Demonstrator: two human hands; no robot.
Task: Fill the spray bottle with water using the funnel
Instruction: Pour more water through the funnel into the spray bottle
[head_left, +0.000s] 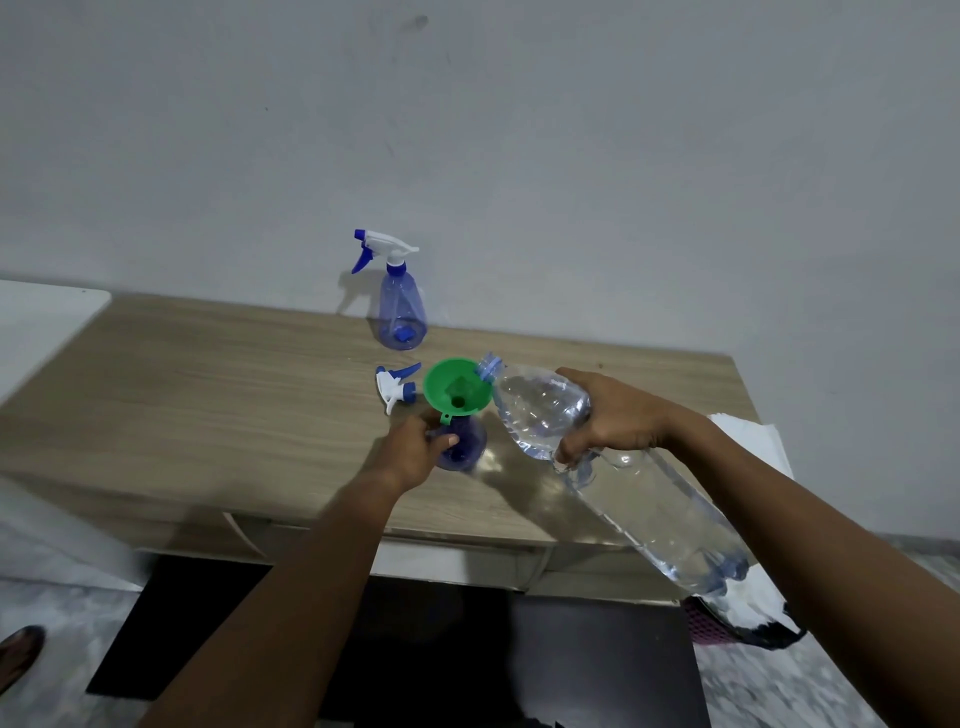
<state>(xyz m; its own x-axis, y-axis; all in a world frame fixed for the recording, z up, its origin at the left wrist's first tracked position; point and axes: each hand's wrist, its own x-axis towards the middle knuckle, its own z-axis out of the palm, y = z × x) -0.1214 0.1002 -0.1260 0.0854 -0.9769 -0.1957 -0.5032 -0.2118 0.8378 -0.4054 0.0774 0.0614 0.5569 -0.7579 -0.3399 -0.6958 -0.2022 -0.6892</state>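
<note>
Mid-bench (208, 374), toward the front edge: blue spray bottle (465, 441), upright, head off, green funnel (457, 387) seated in its neck. Grips the bottle body below the funnel with left hand (415, 449), fingers and thumb curled round it. Grasps large clear water bottle (649, 499) from above with right hand (613, 421), near its upper half; tilted down-left, uncapped mouth at the funnel's right rim, base raised past the bench edge. Water visible inside; flow into funnel not discernible. Just left of funnel, on bench: detached white-and-blue spray head (396, 387), on its side. Farther back, near wall: second spray bottle (401, 312), upright, head fitted. Right end of bench: white sheet (748, 431), partly behind right forearm.
</note>
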